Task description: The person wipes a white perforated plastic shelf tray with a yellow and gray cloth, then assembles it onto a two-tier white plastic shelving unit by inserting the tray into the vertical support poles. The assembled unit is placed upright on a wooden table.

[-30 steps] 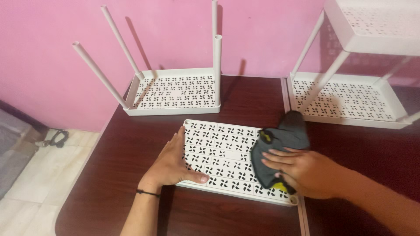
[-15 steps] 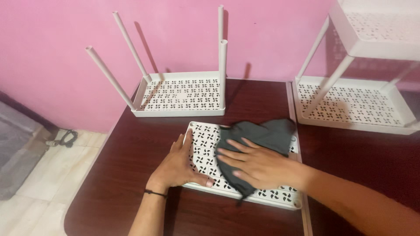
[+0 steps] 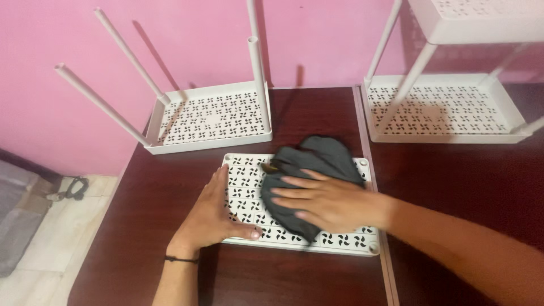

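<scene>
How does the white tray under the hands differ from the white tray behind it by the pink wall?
The near tray has no poles; the far tray has white poles rising from its corners. The near tray is half covered by a dark grey cloth, pressed by the right hand, with the left hand steadying it; the far tray is bare and untouched. Both share the same cut-out pattern.

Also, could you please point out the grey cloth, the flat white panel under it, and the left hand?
grey cloth (image 3: pixel 320 161): head view, bare upper folds.
flat white panel (image 3: pixel 345 241): head view, lower right perforated surface.
left hand (image 3: pixel 212 215): head view, back of the hand.
</scene>
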